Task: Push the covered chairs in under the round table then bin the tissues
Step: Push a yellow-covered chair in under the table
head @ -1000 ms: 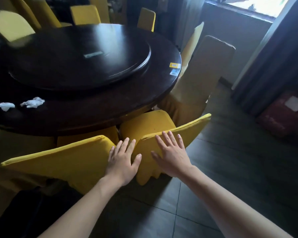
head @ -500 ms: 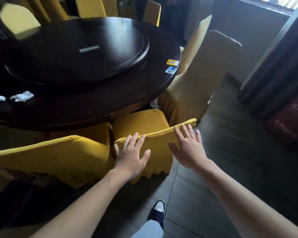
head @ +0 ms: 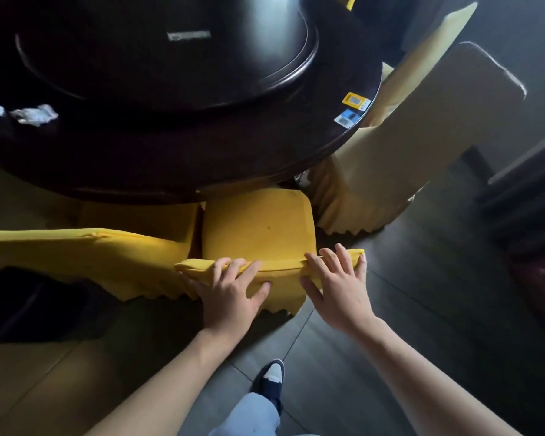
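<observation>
From the head camera, both hands rest on the top of a yellow chair [head: 258, 228]. The left hand [head: 230, 294] lies flat on the chair back with its fingers spread and bent over the top edge. The right hand [head: 337, 287] lies flat too, fingers spread, close to the right corner of the chair back. The two hands are apart, and neither one is closed tight around the cloth.

Just past the hands is the seat of this chair. Its far part sits under the rim of the round table [head: 202, 158], but most of the seat sticks out. The table edge curves right above the seat.

Left of the left hand stands a second yellow chair [head: 76, 256], right beside the first one, their covers touching or almost touching. Right of the right hand, and farther away, stands a pale chair [head: 422, 146] that presses against the table edge.

Far past the left hand, on the table top, lie two crumpled tissues [head: 33, 114], near the left side of the view. A big round turning plate [head: 170, 51] fills the middle of the table. Two small cards [head: 356, 102] lie by the table rim past the right hand.

Below the hands is dark floor [head: 422, 309], open on the right side. One shoe [head: 272, 374] stands there between the arms
</observation>
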